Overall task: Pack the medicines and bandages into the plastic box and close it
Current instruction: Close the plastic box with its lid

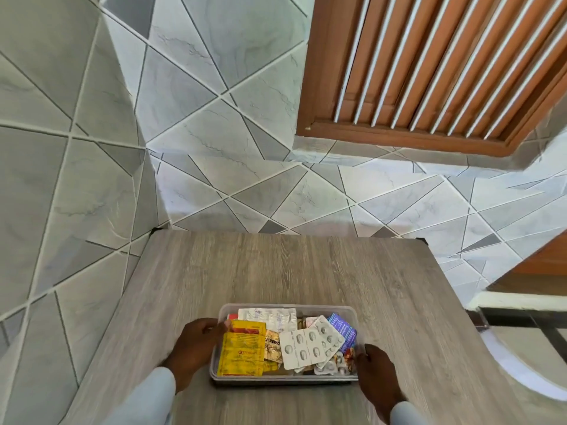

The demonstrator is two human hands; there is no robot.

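A clear plastic box [319, 308] stands uncovered near the front of a grey wood-grain table [276, 265]. Inside lie yellow sachets [242, 348], white blister packs [306, 345], a silvery strip [270, 315] and a blue packet [345, 328]. My left hand [196, 342] grips the box's left wall, thumb over the rim beside the yellow sachets. My right hand [376, 368] holds the box's right front corner. No lid is in view.
Grey and white tiled walls rise behind and to the left of the table. A brown louvred window [429, 62] sits at the upper right. A dark metal frame [521, 320] stands to the right of the table.
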